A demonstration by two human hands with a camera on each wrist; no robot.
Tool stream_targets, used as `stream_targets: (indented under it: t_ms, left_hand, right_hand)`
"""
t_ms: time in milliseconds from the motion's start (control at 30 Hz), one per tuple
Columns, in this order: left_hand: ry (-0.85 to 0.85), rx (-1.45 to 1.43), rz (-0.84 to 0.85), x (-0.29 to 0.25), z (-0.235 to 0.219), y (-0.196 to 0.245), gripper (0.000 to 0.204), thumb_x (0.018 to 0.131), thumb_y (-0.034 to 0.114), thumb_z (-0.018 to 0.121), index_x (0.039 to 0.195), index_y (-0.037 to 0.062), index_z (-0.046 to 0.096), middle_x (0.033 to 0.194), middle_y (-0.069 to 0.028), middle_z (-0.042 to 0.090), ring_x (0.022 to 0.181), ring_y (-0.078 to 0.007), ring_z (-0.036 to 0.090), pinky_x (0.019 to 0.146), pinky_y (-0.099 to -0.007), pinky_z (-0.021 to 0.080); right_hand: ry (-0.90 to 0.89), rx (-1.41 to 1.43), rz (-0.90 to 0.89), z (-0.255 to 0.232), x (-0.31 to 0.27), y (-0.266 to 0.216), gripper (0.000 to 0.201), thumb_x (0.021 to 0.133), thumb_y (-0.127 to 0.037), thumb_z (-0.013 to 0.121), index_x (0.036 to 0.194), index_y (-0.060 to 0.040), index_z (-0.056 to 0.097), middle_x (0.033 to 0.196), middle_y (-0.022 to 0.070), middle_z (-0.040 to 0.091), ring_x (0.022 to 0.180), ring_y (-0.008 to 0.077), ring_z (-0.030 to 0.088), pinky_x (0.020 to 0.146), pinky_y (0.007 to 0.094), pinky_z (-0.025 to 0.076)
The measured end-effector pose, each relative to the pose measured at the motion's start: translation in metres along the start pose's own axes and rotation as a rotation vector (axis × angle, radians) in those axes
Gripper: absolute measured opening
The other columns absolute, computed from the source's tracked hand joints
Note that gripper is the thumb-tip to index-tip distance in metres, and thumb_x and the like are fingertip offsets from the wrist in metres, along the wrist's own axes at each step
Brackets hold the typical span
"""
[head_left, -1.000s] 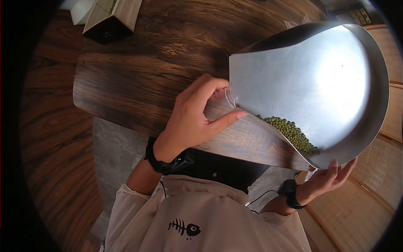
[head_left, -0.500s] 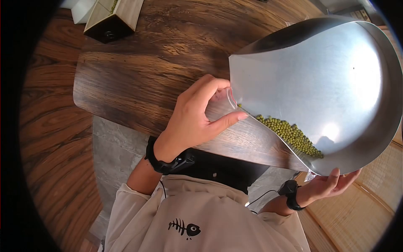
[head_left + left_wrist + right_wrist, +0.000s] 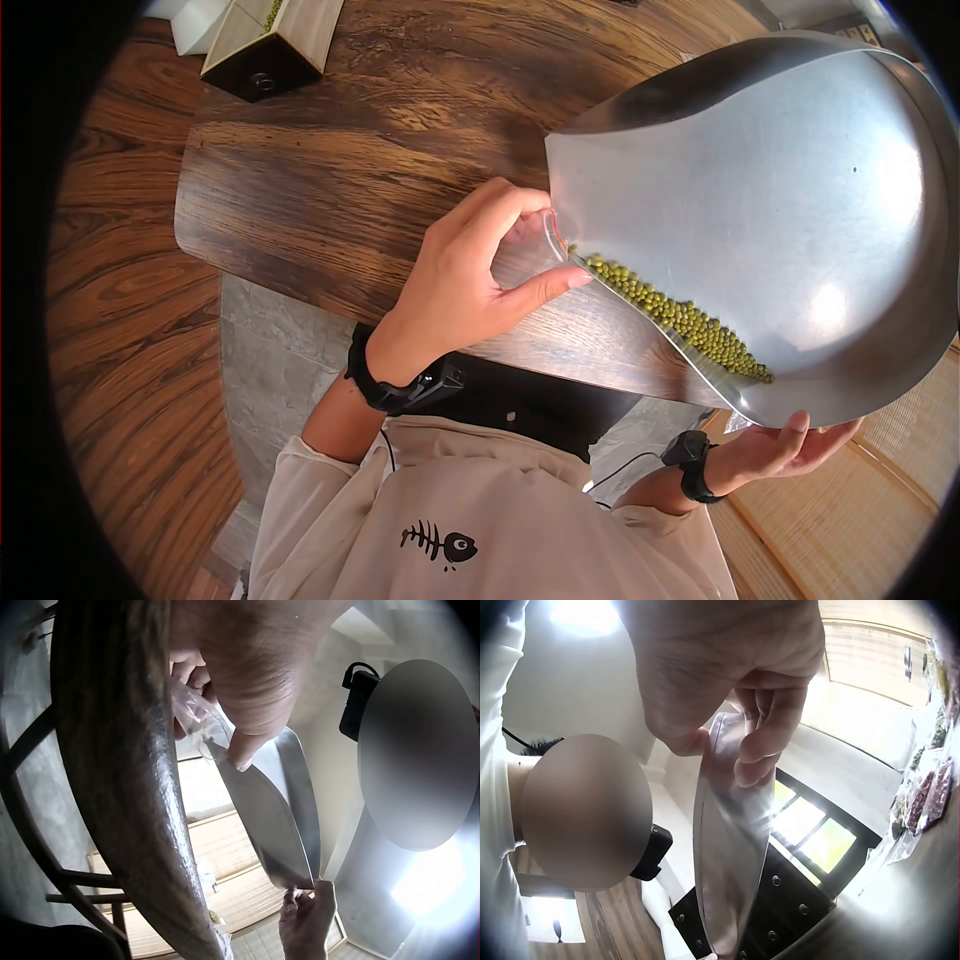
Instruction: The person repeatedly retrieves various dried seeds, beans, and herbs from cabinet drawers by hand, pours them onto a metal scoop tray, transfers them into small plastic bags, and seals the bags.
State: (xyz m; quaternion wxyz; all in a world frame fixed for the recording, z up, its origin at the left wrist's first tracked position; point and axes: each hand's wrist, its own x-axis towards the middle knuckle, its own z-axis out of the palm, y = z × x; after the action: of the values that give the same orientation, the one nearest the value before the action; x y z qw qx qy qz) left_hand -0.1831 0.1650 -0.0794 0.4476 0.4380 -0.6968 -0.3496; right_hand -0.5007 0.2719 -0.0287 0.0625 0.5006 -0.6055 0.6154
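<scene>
Step in hand looks like pouring green beans point(image 3: 680, 318) off a metal scoop point(image 3: 720, 220) into a clear plastic bag point(image 3: 520, 245). Beans are lying in a band along the scoop's near side, front ones sitting right by the bag mouth. Left hand point(image 3: 455, 270) is holding the bag at the scoop's narrow end, thumb and index spreading apart around its mouth, thumb touching the scoop edge. Right hand point(image 3: 770, 452) is supporting the wide end, thumb and fingers pinching the rim. Next move is probably calling for more tilt toward the bag, mouth staying snug under the lip; a gap would be risking spills. Can't tell how many beans the bag is holding.
</scene>
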Motion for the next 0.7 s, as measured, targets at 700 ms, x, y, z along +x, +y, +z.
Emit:
stream_targets:
  t_ms: [700]
  left_hand:
    - [0.005, 0.027, 0.025, 0.0023, 0.0017, -0.0009, 0.048, 0.075, 0.020, 0.091, 0.111, 0.0046, 0.064, 0.091, -0.0074, 0.064, 0.083, -0.0192, 0.064, 0.074, -0.0303, 0.053]
  right_hand:
    - [0.019, 0.029, -0.011, 0.0001, 0.0051, -0.0029, 0.068, 0.084, -0.027, 0.072, 0.137, 0.0103, 0.054, 0.125, 0.0223, 0.063, 0.109, 0.0296, 0.065, 0.086, 0.0400, 0.057]
